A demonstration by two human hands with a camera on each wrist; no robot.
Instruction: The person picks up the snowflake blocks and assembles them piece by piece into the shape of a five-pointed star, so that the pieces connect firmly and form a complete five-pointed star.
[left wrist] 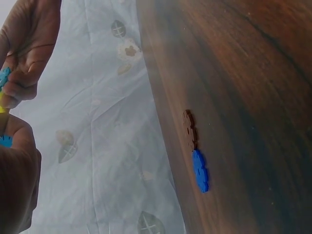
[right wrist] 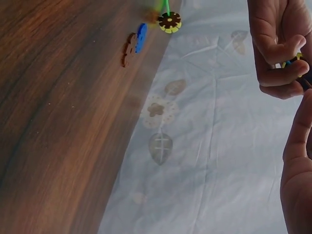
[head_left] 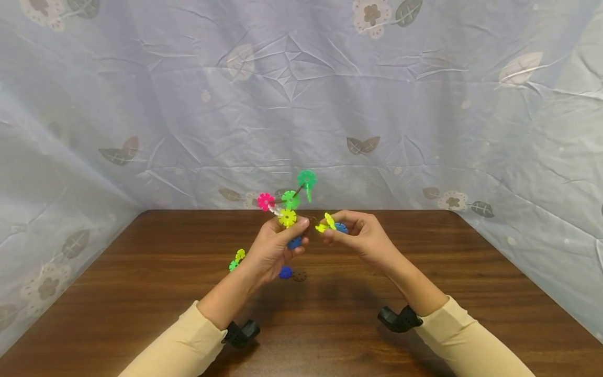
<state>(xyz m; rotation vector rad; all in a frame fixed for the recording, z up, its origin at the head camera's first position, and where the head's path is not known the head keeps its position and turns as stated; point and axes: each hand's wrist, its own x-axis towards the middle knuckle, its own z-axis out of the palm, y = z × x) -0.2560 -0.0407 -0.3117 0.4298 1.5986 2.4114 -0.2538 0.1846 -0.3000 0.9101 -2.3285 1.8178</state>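
Above the table, my left hand grips a chain of notched plastic discs. Its pink disc, green disc and yellow disc rise over the thumb, and a blue disc shows between the fingers. Close by on the right, my right hand pinches a smaller cluster with a yellow disc and a blue disc. A brown disc lies between the fingertips of both hands; whether it joins the two pieces, I cannot tell. In both wrist views the hands largely hide the held discs.
On the wooden table, below the hands, lie a dark blue disc and a brown disc, end to end. Left of them, a yellow disc and a green disc are partly hidden by the left forearm. A patterned curtain hangs behind.
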